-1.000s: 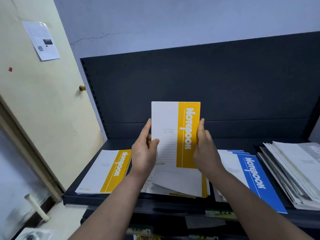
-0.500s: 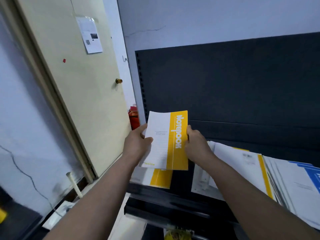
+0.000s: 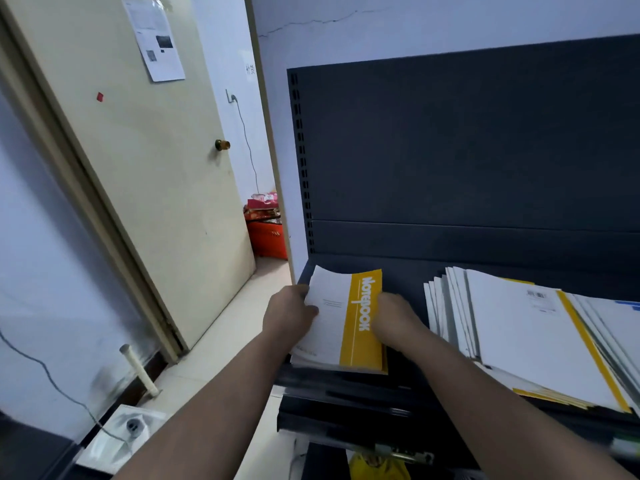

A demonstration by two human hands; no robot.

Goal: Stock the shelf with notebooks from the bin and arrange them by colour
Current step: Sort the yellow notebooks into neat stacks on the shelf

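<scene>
Yellow notebook (image 3: 343,320) at left end of shelf (image 3: 346,391), lying atop yellow stack (image 3: 385,363). Left hand (image 3: 287,317) pinches left edge, thumb over cover; right hand (image 3: 394,320) clamps spine edge. Judged light, thin, floppy, cover slick; take by both long edges, keep flat

Door (image 3: 156,188) ajar (red crate (image 3: 268,237) behind).
</scene>
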